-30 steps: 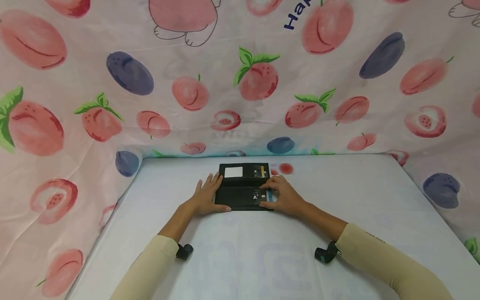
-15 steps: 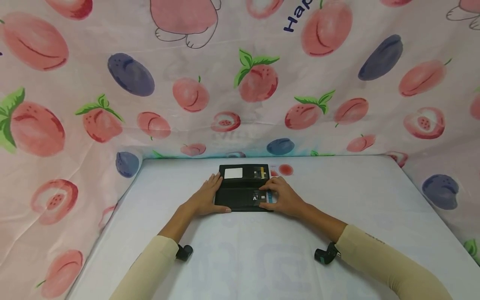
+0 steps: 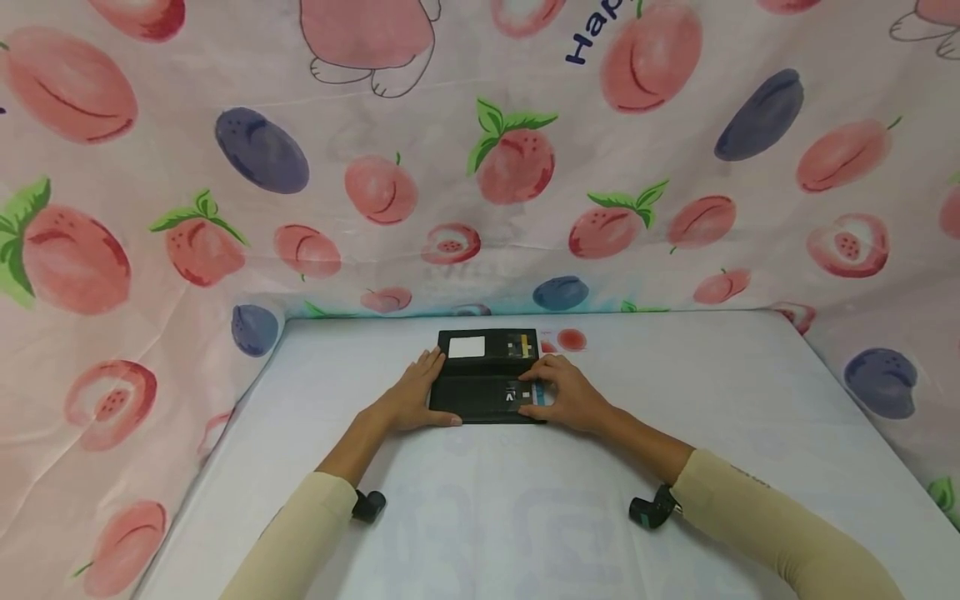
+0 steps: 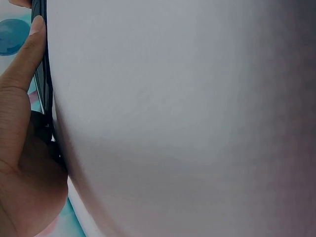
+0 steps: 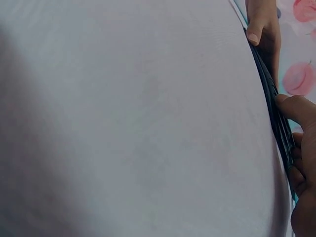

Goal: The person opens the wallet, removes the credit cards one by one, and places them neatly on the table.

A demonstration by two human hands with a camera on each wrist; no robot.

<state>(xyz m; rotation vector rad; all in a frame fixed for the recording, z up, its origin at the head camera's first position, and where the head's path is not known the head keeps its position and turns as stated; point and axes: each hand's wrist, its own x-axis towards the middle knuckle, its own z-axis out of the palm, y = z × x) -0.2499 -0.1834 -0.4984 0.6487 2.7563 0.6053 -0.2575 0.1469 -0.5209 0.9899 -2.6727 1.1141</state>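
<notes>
A black long wallet point(image 3: 472, 398) lies unfolded on the white table, its fold running left to right. My left hand point(image 3: 411, 393) rests on its left edge, fingers extended and the thumb along the near corner. At the right end of the near half, my right hand point(image 3: 572, 395) pinches a dark bank card point(image 3: 513, 395) between thumb and fingers across its width. Bluish stripes show at the card's right end, partly hidden by the hand. In the left wrist view, the left thumb point(image 4: 27, 54) lies along the wallet's edge. The right wrist view shows both hands at the wallet edge-on.
The wallet's far half carries a white rectangle point(image 3: 467, 347) and a card with a yellow strip point(image 3: 526, 344). The white tabletop point(image 3: 480, 517) extends around the wallet. A fruit-print cloth point(image 3: 450, 200) hangs behind the table and at both sides.
</notes>
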